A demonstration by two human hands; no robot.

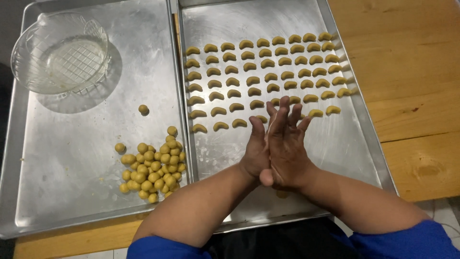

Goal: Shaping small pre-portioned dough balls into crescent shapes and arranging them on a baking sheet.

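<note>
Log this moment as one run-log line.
hands: left hand and right hand pressed palm to palm | over: right tray | rows: crescent pieces | left tray: dough balls, glass bowl

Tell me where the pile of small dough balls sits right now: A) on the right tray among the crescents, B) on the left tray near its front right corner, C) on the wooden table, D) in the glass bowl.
B: the dough balls lie heaped on the left tray, while the glass bowl looks empty.
</note>
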